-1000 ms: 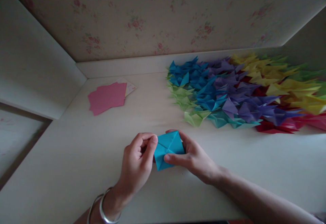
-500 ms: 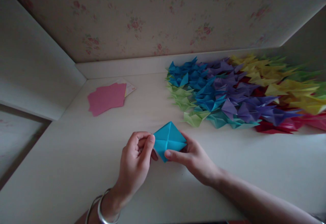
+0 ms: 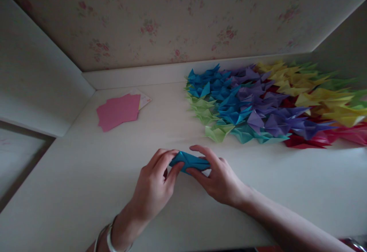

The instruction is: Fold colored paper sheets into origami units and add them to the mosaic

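A folded blue origami paper (image 3: 192,161) is held between both hands over the white table, its long shape lying roughly sideways. My left hand (image 3: 157,181) pinches its left end, thumb in front and fingers behind. At the right end, my right hand (image 3: 220,173) grips the paper with the thumb along the near edge; its index finger is raised and curved above. Parts of the paper are hidden by the fingers. Two silvery bangles (image 3: 110,234) circle the left wrist.
Pink paper sheets (image 3: 119,112) lie in a loose stack at the back left, with a printed white piece (image 3: 144,101) partly beneath. Many folded paper pieces (image 3: 258,104) in blue, purple, yellow, green and red cover the table's back right. A flowered wall (image 3: 160,22) rises behind the white table (image 3: 86,191).
The blue paper has gone from a flat, creased diamond facing me to a narrower folded shape. My left thumb has moved onto its front, and my right index finger has come up over it.
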Demonstrator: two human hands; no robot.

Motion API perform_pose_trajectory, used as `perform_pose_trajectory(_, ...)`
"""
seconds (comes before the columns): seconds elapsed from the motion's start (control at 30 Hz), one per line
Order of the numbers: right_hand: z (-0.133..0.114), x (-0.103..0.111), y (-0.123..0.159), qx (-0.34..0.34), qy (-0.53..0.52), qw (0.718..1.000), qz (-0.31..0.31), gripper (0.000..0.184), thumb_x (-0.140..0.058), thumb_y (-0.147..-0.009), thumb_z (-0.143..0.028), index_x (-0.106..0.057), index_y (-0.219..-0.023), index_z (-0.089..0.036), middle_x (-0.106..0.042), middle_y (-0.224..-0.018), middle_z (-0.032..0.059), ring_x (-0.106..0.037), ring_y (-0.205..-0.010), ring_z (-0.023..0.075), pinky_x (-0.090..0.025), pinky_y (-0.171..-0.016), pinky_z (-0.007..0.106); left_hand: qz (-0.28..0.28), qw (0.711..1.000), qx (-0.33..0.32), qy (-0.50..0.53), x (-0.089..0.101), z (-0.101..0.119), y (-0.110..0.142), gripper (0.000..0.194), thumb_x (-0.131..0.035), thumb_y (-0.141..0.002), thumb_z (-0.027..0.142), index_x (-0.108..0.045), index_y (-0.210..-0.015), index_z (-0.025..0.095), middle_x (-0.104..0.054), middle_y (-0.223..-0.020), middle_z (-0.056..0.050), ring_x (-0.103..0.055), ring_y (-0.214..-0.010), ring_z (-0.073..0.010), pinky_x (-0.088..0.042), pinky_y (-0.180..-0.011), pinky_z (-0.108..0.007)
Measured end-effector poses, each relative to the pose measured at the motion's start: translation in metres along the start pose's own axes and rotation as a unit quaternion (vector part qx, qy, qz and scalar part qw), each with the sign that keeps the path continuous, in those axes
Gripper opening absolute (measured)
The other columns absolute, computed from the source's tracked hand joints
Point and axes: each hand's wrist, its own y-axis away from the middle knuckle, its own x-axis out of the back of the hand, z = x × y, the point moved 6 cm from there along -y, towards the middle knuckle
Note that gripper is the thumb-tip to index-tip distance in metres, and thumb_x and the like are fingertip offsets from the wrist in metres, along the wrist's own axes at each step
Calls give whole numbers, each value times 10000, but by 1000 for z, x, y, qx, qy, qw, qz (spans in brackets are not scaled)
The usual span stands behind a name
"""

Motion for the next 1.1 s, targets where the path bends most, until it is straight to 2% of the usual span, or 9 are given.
perform_pose_trajectory(0.1,5,0,-3,10,-101,995,9,471,-650,-905,-270,-458,-1336,-273,-708,-784,3,-669,-628,168,-513,-575,263,23,998,18,47,6,-3,-4,18,-614,-928,186,-627,-933,198,-594,-929,-23,-548,-589,-94,-479,-561,-211)
perform_pose_trajectory(0.23,5,3,-8,30,-203,978,30,433,-660,-896,-241,-487,-1294,-252,-726,-883,25,-696,-760,173,-568,-669,286,-16,985,114,131,6,-13,-6,139,-649,-907,267,-631,-790,194,-508,-718,33,-515,-548,-92,-429,-479,-185)
perform_pose_trajectory(0.33,0,12,-8,54,-134,988,62,202,-677,-899,-267,-661,-1095,-220,-746,-872,47,-705,-735,183,-574,-645,283,-56,958,187,210,2,-16,-1,113,-636,-914,309,-670,-952,208,-517,-572,62,-520,-486,-104,-426,-438,-180)
perform_pose_trajectory(0.4,-10,19,-6,115,-61,988,84,109,-663,-909,-224,-725,-999,-220,-757,-863,56,-711,-736,193,-584,-669,300,-66,936,218,270,-1,-15,3,219,-640,-905,321,-661,-1093,210,-619,-618,28,-600,-526,-132,-472,-448,-194)
perform_pose_trajectory(0.53,-30,27,3,275,-15,957,88,296,-599,-897,-66,-756,-1059,-258,-763,-1037,81,-732,-931,227,-603,-812,347,-93,915,211,331,-2,-11,4,242,-740,-810,301,-725,-1034,210,-677,-724,-29,-647,-581,-161,-537,-492,-231)
perform_pose_trajectory(0.6,-33,29,6,305,-15,949,78,350,-611,-875,-35,-761,-1078,-277,-745,-1088,86,-728,-958,228,-608,-813,345,-108,912,194,346,-2,-9,4,213,-783,-768,263,-751,-975,228,-670,-741,-23,-633,-575,-146,-551,-521,-230)
perform_pose_trajectory(0.73,-34,30,5,279,-63,957,40,318,-697,-849,-88,-774,-1072,-301,-678,-1162,101,-697,-995,243,-615,-771,343,-120,915,151,355,2,-4,2,268,-817,-733,198,-767,-984,277,-722,-981,-58,-693,-724,-171,-582,-601,-231)
perform_pose_trajectory(0.93,-32,30,-1,219,-214,950,-63,365,-832,-775,-179,-776,-1097,-343,-628,-1269,89,-647,-1119,260,-544,-966,405,-135,941,61,304,10,2,1,393,-867,-698,195,-778,-1047,353,-757,-1061,-66,-729,-865,-211,-596,-663,-238)
perform_pose_trajectory(1.1,-28,30,-4,141,-300,936,-115,342,-882,-714,-292,-798,-1046,-310,-593,-1308,89,-636,-1138,243,-529,-972,367,-131,941,68,304,11,-4,6,509,-905,-637,184,-771,-1075,405,-732,-1179,-67,-729,-976,-237,-611,-724,-259)
